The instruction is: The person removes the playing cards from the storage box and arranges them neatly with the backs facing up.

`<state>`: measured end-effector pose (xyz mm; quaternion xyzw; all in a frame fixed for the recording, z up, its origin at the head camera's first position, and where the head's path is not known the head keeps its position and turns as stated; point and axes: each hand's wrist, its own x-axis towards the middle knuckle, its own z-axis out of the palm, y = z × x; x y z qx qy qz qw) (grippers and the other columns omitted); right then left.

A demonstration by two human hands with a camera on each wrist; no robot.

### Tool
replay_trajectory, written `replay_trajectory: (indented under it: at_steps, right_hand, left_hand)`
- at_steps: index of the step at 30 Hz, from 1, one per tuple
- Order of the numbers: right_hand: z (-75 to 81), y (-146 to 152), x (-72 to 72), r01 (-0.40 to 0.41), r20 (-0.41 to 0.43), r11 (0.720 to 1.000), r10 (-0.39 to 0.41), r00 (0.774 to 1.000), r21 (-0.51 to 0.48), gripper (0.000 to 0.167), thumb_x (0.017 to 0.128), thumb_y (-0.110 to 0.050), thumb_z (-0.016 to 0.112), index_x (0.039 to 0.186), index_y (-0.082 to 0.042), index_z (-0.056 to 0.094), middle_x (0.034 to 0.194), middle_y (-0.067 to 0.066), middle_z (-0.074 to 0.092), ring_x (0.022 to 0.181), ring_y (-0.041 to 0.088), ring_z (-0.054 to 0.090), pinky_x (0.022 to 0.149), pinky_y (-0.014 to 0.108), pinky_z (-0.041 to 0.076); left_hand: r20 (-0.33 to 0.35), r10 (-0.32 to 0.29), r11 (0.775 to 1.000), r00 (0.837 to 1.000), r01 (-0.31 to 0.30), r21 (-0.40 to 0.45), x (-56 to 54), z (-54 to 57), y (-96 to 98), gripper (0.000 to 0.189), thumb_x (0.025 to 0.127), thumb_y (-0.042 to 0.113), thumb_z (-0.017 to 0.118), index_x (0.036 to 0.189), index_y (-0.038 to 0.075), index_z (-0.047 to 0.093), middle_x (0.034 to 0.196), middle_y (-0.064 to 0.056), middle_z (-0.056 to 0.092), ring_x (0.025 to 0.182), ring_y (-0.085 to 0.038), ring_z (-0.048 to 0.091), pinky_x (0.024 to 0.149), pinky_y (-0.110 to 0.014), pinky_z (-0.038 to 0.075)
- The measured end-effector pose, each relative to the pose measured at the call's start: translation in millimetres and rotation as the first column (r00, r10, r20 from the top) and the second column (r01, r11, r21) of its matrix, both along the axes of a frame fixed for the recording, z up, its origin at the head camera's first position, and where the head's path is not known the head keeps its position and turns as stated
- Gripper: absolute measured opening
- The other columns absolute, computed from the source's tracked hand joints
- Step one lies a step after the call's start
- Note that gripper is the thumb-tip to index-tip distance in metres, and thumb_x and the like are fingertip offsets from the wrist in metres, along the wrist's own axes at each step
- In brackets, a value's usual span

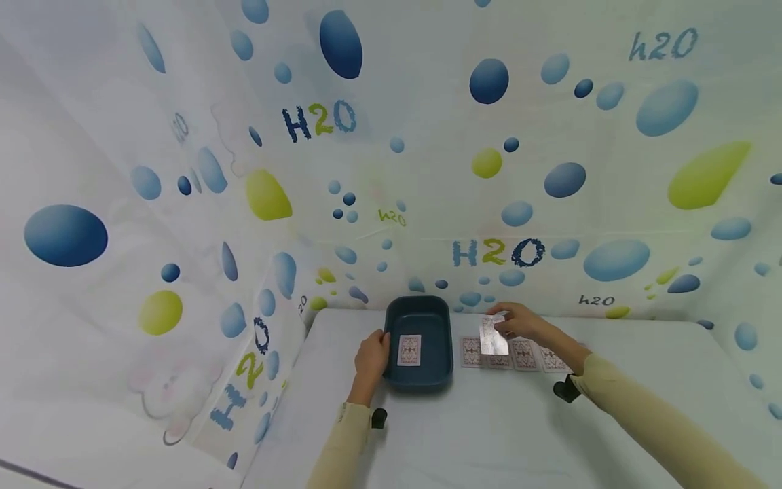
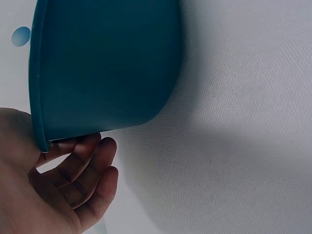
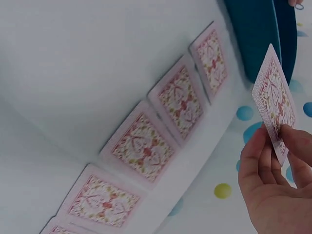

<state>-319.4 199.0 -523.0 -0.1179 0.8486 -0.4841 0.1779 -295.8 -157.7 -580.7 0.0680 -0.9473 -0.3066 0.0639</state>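
Observation:
My right hand (image 1: 516, 320) pinches a playing card (image 3: 277, 100) between thumb and fingers, raised above a row of other cards. The row of playing cards (image 3: 145, 148) lies back side up on the table, red patterns showing, to the right of a dark teal tray (image 1: 418, 384). At the tray's left side, my left hand (image 1: 371, 356) grips the rim, its fingers (image 2: 100, 161) curled under the edge along the outer wall. One card (image 1: 409, 350) rests back side up inside the tray. The right forearm partly covers the row's far right end in the head view.
A white-covered table (image 1: 489, 435) extends under everything. Behind it and along the left hangs a white curtain (image 1: 427, 190) printed with blue and green drops and H2O lettering. It meets the table's back edge close behind the tray and the cards.

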Motion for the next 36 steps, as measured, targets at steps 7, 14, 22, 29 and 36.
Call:
replay_trajectory:
  at_steps: [7,14,22,29,36]
  right_hand:
    - [-3.2,19.3,7.1,0.036,0.004,0.999,-0.036,0.999,0.039,0.037,0.097,-0.003,0.059,0.133,0.002,0.055,0.137,0.032,0.050,0.091,0.025,0.060,0.084,0.042,0.058]
    - [-8.4,41.3,11.3,0.067,0.021,0.996,-0.068,0.997,0.061,0.036,0.098,-0.005,0.059,0.133,0.000,0.055,0.111,0.021,0.062,0.090,0.023,0.059,0.084,0.041,0.057]
    - [-14.1,73.9,17.5,0.080,0.031,0.994,-0.083,0.996,0.076,0.039,0.098,-0.008,0.060,0.136,0.001,0.052,0.104,0.019,0.062,0.087,0.022,0.058,0.081,0.041,0.057]
    - [-25.9,115.9,23.9,0.116,0.006,0.983,-0.118,0.993,0.143,0.040,0.098,-0.010,0.061,0.134,0.005,0.053,0.110,0.024,0.060,0.089,0.026,0.056,0.074,0.038,0.051]
    - [-38.3,155.0,30.3,0.153,0.038,0.974,-0.162,0.986,0.169,0.039,0.098,-0.008,0.058,0.133,0.008,0.051,0.110,0.024,0.060,0.087,0.023,0.055,0.072,0.036,0.052]
  left_hand:
    - [0.001,0.004,1.000,1.000,-0.004,-0.005,1.7,1.0,-1.1,0.029,0.105,0.026,0.052,0.082,0.008,0.057,0.070,-0.006,0.054,0.060,-0.020,0.048,0.053,-0.033,0.033]
    - [-0.010,-0.001,1.000,1.000,0.001,-0.013,1.7,-0.1,-1.9,0.029,0.105,0.025,0.052,0.082,0.008,0.056,0.070,-0.006,0.053,0.059,-0.020,0.047,0.053,-0.033,0.033]
    - [-0.003,0.001,1.000,1.000,-0.001,-0.020,1.5,1.4,-1.8,0.030,0.105,0.026,0.052,0.080,0.009,0.055,0.068,-0.006,0.052,0.058,-0.020,0.046,0.052,-0.033,0.032]
    - [0.005,-0.009,1.000,1.000,0.009,-0.009,-4.4,1.3,1.2,0.030,0.106,0.027,0.050,0.082,0.009,0.056,0.069,-0.006,0.052,0.059,-0.020,0.047,0.052,-0.033,0.033]
    - [0.013,-0.008,1.000,1.000,0.008,-0.013,-3.6,0.5,1.7,0.030,0.105,0.028,0.050,0.083,0.009,0.057,0.069,-0.006,0.053,0.059,-0.020,0.048,0.052,-0.033,0.033]
